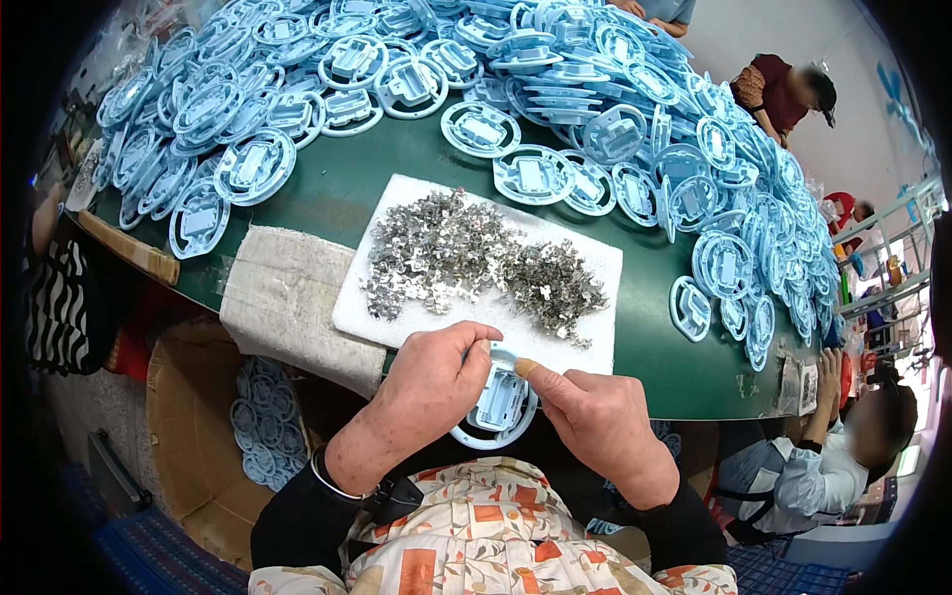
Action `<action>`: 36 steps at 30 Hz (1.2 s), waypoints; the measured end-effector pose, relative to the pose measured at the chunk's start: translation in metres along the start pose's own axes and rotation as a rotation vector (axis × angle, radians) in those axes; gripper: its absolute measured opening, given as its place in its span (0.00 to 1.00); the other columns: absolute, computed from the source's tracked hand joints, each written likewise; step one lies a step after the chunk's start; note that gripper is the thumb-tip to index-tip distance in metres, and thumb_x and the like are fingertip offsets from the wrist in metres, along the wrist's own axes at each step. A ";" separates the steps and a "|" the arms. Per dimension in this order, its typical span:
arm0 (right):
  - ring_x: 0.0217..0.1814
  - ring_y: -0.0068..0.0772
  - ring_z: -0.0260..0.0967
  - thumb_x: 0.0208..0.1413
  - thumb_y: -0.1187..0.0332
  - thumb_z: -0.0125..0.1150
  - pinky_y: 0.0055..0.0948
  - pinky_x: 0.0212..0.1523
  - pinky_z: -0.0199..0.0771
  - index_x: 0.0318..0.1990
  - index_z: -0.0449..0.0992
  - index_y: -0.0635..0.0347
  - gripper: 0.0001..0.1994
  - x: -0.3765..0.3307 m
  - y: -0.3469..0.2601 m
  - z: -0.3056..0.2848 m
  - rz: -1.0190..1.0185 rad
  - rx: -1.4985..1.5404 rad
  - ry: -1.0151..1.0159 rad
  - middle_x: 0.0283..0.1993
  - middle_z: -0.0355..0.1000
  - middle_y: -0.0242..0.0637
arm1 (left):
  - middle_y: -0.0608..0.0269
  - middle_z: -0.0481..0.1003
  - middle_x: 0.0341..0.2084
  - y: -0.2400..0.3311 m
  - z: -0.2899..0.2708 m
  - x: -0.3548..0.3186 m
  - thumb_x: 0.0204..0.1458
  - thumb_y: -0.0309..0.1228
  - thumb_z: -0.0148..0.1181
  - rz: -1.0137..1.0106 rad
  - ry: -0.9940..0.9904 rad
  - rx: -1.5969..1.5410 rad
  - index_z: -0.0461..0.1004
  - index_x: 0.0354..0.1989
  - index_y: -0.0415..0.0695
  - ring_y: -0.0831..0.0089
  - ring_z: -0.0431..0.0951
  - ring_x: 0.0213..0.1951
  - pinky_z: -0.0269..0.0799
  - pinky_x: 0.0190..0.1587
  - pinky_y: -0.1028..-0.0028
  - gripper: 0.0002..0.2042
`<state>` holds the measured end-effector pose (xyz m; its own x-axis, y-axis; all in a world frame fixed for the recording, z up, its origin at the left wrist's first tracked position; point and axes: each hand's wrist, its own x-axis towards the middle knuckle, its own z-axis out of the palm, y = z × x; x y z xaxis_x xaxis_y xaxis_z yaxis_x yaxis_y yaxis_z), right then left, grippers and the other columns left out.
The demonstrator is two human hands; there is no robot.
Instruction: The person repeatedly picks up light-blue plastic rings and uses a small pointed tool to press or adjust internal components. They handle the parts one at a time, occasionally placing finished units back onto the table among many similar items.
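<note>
Close to my body, over the table's near edge, a light blue plastic steering-wheel-shaped part (503, 399) is held between my two hands. It has a round rim and a boxy recessed housing in the middle. My left hand (433, 375) is closed on its upper left rim, thumb and forefinger near the top. On the other side my right hand (600, 416) grips it, the thumb pressing near the upper rim with a tan cover on its tip. Whether a small metal piece sits under the thumbs is hidden. Just beyond lies a heap of small silvery metal clips (446, 253) on a white foam board (372, 322).
Many matching blue parts (476, 129) are heaped across the green table (337, 183). Left of the board lies a whitish cloth-wrapped pad (288, 307). A cardboard box (188, 436) below holds more parts. Other people (793, 466) sit around the table.
</note>
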<state>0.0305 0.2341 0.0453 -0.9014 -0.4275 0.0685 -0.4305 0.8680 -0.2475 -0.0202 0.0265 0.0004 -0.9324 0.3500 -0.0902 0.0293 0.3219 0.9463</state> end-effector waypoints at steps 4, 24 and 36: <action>0.19 0.30 0.71 0.50 0.71 0.67 0.33 0.19 0.69 0.55 0.80 0.48 0.22 0.003 -0.004 -0.005 -0.061 -0.120 -0.004 0.18 0.66 0.27 | 0.63 0.75 0.16 -0.002 0.000 0.000 0.64 0.29 0.51 -0.009 -0.006 -0.018 0.79 0.49 0.32 0.82 0.70 0.20 0.66 0.23 0.75 0.14; 0.25 0.50 0.77 0.52 0.73 0.59 0.46 0.25 0.75 0.41 0.76 0.57 0.09 0.055 -0.032 -0.045 -0.065 -0.213 -0.510 0.20 0.73 0.43 | 0.51 0.73 0.14 -0.006 0.007 0.000 0.63 0.27 0.50 0.086 0.064 0.076 0.79 0.46 0.33 0.67 0.75 0.18 0.70 0.25 0.66 0.13; 0.21 0.18 0.65 0.68 0.61 0.58 0.23 0.22 0.64 0.45 0.79 0.64 0.13 -0.013 0.013 0.007 0.477 1.101 -0.078 0.28 0.74 0.25 | 0.67 0.79 0.38 -0.006 0.005 -0.010 0.70 0.28 0.47 -0.140 -0.227 -0.554 0.73 0.56 0.35 0.87 0.76 0.37 0.75 0.41 0.83 0.14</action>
<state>0.0365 0.2494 0.0342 -0.9377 -0.1688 -0.3037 0.2504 0.2777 -0.9275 -0.0096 0.0252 -0.0062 -0.8123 0.5354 -0.2316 -0.3364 -0.1055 0.9358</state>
